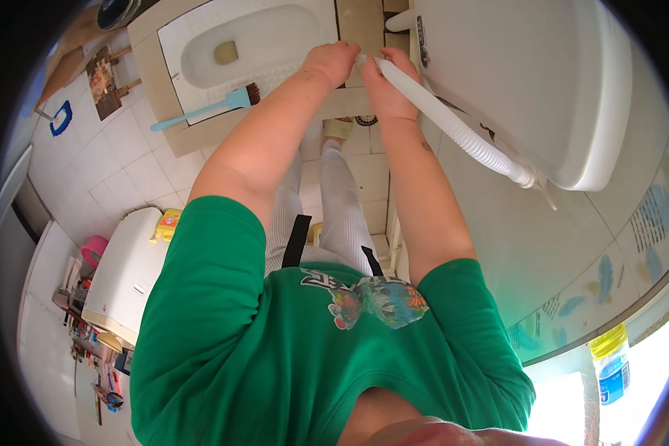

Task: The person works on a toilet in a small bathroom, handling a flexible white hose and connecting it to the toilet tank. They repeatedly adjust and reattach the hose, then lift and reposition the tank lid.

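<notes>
One blue-handled brush (208, 108) lies on the rim of the one squat toilet (264, 37). Beside it, the left hand (333, 63) curls closed around the upper end of one white corrugated hose (453, 126). The right hand (385, 89) grips the same hose just below. The hose runs down beneath one white basin (528, 74).

A white ceramic squat toilet pan (230, 44) lies at eleven o'clock, with a light-blue plastic brush (208, 108) on its tiled step. At nine o'clock stands a white washing machine (126, 271), a pink plastic basin (94, 249) beside it. A yellow-capped bottle (612, 364) sits at four o'clock.
</notes>
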Tool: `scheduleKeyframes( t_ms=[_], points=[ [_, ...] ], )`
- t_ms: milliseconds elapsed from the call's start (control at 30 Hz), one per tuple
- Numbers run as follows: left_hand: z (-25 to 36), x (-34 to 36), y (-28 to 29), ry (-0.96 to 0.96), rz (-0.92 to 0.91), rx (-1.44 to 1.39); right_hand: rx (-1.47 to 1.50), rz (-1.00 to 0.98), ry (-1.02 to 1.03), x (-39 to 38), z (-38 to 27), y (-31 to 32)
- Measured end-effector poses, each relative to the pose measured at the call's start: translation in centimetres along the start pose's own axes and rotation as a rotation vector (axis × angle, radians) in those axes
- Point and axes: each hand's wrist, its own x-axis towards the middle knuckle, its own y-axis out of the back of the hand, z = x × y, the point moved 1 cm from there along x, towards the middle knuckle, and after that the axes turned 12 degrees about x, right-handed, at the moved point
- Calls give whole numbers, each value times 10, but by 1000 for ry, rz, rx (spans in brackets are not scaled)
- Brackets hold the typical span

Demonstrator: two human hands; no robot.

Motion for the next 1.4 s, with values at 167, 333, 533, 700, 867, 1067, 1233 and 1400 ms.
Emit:
scheduleKeyframes(
  t_ms=[167,333,533,700,867,1067,1233,1400],
  points=[
    [-8,-6,-2,48,-142,12,272,26,-68,-16,-15,15],
    [-12,-14,-9,75,-168,21,120,87,261,-24,-27,32],
    [-11,-10,-13,75,-155,23,62,111,343,-15,-36,38],
    [-15,-4,-8,120,-99,-16,-226,104,451,-16,-23,51],
    [-7,0,1,129,-108,-36,-39,144,379,-18,-24,54],
    [-12,2,0,263,-190,-186,59,71,295,-25,-40,58],
    [-14,3,-10,353,-31,-267,51,-27,241,-33,-48,61],
    [-7,-9,-5,503,28,-329,131,-54,199,-38,-52,63]
  ],
)
